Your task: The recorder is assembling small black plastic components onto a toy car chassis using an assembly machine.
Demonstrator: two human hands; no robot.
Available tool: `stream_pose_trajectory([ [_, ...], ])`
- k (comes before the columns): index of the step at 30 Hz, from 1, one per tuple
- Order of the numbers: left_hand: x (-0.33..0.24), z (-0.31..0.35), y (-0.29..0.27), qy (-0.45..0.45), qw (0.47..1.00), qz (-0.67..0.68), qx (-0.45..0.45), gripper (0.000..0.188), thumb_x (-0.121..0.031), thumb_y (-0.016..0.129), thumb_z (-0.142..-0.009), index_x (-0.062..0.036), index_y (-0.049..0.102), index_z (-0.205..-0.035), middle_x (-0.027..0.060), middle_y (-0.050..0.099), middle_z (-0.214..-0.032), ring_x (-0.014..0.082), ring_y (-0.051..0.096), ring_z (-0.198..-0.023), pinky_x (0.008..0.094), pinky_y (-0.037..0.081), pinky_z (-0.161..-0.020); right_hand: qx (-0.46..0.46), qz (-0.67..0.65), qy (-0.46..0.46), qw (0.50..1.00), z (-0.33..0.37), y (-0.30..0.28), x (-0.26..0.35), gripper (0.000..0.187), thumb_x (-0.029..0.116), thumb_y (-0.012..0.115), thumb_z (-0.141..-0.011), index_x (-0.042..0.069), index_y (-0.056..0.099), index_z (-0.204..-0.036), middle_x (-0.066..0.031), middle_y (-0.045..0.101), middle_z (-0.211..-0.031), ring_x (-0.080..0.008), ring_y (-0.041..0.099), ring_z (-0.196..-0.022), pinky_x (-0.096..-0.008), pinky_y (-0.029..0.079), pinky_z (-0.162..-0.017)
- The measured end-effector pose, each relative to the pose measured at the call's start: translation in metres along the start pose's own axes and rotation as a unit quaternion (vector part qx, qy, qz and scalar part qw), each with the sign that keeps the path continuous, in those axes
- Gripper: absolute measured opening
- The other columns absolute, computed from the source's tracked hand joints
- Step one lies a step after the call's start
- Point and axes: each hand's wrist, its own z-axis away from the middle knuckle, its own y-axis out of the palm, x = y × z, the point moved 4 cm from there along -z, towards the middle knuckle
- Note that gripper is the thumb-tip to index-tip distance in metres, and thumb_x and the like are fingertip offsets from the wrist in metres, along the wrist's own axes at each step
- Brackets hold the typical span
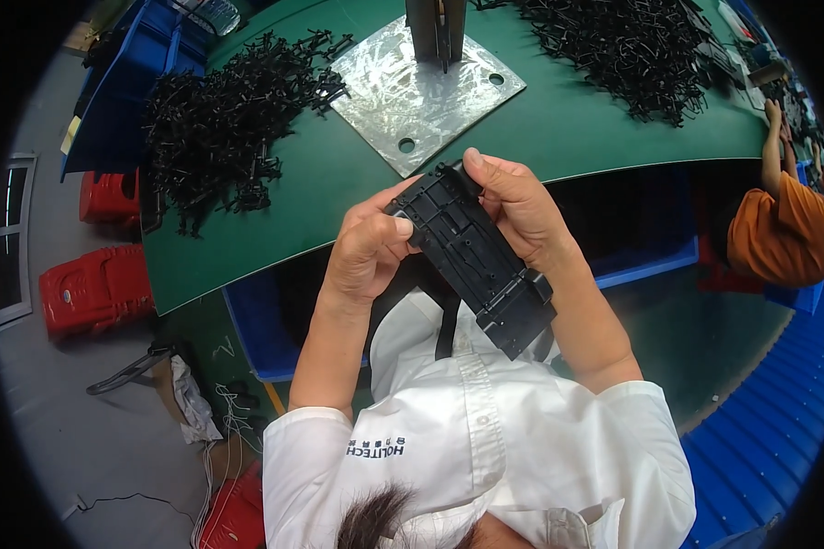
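Observation:
Between my two hands is a black molded plastic housing (pixel 471 252), long and rectangular, with ribs and raised details on its upper face. It tilts, its far end up by my fingers and its near end over my lap. My left hand (pixel 371 242) is closed on the far left corner, thumb pressed on the edge. My right hand (pixel 520 201) grips the far right corner, its thumb along the top. Both hands' other fingers are partly hidden behind the housing. Just beyond it lies a shiny metal base plate (pixel 384 91) with round holes and an upright metal post (pixel 426 32).
Heaps of small black plastic parts lie on the green table (pixel 339 192), one pile (pixel 220 128) at left, another pile (pixel 627 55) at right. Blue bins (pixel 650 261) sit beneath. Red stools (pixel 101 291) stand left. A person in an orange top (pixel 778 233) works at far right.

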Motion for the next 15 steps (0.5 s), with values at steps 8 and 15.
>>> stream_pose_trajectory([
  [8, 0.006, 0.003, -0.01, -0.007, 0.999, 0.035, -0.018, 0.064, -0.005, 0.056, -0.067, 0.0132, 0.04, -0.126, 0.013, 0.061, -0.097, 0.0175, 0.063, -0.082, 0.0298, 0.05, -0.078, 0.0, 0.039, 0.019, 0.999, 0.004, 0.001, 0.001, 0.023, 0.024, 0.06, -0.088, 0.001, 0.058, -0.087, -0.0051, 0.062, -0.074, -0.0071, 0.061, -0.057, -0.0189, 0.052, -0.049],
  [15, 0.002, 0.004, 0.0, -0.02, 0.999, 0.022, -0.017, 0.062, -0.005, 0.059, -0.068, 0.0118, 0.042, -0.125, 0.0114, 0.06, -0.096, 0.016, 0.062, -0.081, 0.0289, 0.052, -0.076, -0.003, 0.041, 0.03, 0.999, 0.002, -0.002, 0.001, 0.024, 0.024, 0.06, -0.088, 0.001, 0.058, -0.086, -0.0052, 0.062, -0.073, -0.007, 0.06, -0.056, -0.0188, 0.053, -0.049],
])
